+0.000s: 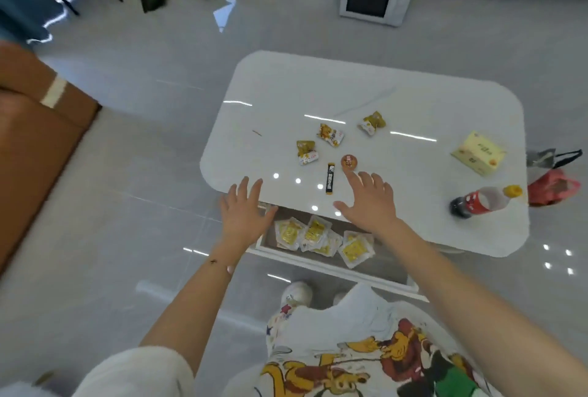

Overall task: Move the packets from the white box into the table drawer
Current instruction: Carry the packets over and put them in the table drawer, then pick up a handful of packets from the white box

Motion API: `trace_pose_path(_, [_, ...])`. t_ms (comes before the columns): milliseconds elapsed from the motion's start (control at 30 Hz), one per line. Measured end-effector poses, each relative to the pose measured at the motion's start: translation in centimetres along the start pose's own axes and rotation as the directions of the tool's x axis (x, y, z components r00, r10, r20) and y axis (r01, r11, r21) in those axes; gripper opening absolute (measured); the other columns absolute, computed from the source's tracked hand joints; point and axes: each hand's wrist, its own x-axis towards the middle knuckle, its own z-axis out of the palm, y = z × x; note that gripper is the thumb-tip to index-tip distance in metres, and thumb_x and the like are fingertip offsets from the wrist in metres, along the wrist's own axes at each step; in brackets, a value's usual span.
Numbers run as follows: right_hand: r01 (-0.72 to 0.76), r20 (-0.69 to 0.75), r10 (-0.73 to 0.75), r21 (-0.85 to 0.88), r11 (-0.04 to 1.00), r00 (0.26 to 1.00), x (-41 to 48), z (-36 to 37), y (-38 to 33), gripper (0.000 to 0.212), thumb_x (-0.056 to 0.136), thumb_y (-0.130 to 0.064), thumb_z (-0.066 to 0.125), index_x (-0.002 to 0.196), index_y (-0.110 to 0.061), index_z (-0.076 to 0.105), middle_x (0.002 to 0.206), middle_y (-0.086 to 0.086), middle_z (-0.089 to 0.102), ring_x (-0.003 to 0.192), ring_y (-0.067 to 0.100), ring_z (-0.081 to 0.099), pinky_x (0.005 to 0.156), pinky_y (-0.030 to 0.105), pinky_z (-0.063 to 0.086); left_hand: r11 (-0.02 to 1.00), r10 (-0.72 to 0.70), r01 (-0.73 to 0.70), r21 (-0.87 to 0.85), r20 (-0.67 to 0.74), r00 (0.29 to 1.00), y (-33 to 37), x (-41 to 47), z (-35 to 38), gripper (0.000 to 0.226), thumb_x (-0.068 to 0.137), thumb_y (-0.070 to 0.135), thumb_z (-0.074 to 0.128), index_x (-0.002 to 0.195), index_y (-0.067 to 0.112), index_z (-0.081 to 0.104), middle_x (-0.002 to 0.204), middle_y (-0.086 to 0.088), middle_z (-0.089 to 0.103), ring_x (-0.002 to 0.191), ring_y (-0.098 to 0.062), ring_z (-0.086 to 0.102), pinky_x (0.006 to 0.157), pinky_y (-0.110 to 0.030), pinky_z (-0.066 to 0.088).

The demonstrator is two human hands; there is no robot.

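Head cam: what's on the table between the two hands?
A black stick packet lies between the left hand and right hand, nearer the right; otherwise bare glossy tabletop. Head view.

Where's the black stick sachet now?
Head view: the black stick sachet lies on the table by its front edge, between the left hand and right hand, beside the orange disc.

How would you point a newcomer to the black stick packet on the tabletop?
Find the white table, then its near edge above the open drawer. Just left of the right hand lies the black stick packet. It is the only long, dark, narrow item; the snack packets beside it are yellow and crumpled, the disc round and orange.
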Motion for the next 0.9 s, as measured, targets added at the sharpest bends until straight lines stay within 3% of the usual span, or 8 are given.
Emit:
trace_pose_path(233, [0.345,-0.037,-0.355,-0.162,0.924,0.934,-3.6,-7.4,-12.5,0.079,0.091,-0.059,0.043,0.153,-0.031,0.004,0.159,0.006,0.016,0.146,0.032,0.012,0.116,0.050,0.013,0.976,-0.215,0.218,-0.001,-0.167,0.962,-6.8,-9.7,-8.4,0.077,0.090,0.067,0.031,0.153,0.032,0.006,0.162,-0.004,0.002,0.148,-0.033,0.003,0.117,-0.052,0.003])
trace_pose_path(400, [0.553,0.030,-0.565,-0.262,0.791,0.824,-6.2,-6.5,-23.4,0.078,0.092,-0.057,0.043,0.154,-0.029,0.004,0.159,0.006,0.016,0.145,0.033,0.015,0.115,0.049,0.015,0.895,-0.440,0.409,-0.175,-0.208,0.874,-13.3,-14.7,-10.8,0.083,0.081,0.069,0.027,0.153,0.031,0.009,0.162,-0.002,0.004,0.148,-0.031,0.005,0.118,-0.051,0.005])
trace_pose_path(533, [0.653,0.093,-0.655,-0.263,0.711,0.750,-7.8,-4.6,-32.4,0.080,0.089,-0.053,0.049,0.153,-0.030,0.008,0.158,0.006,0.018,0.144,0.030,0.016,0.116,0.048,0.015,0.822,-0.564,0.510,-0.253,-0.238,0.791,-20.1,-19.0,-11.9,0.079,0.090,0.064,0.041,0.153,0.032,0.007,0.162,-0.001,0.002,0.148,-0.030,0.005,0.118,-0.050,0.005])
trace_pose_path(900, [0.788,0.164,-0.774,-0.207,0.580,0.612,-12.8,3.9,-55.4,0.080,0.086,-0.056,0.054,0.152,-0.030,0.017,0.155,0.006,0.027,0.142,0.028,0.024,0.112,0.043,0.022,0.568,-0.818,0.718,-0.402,-0.183,0.545,-39.6,-31.9,-11.4,0.079,0.091,0.061,0.042,0.153,0.032,0.003,0.162,-0.001,-0.005,0.148,-0.030,-0.004,0.118,-0.052,-0.003])
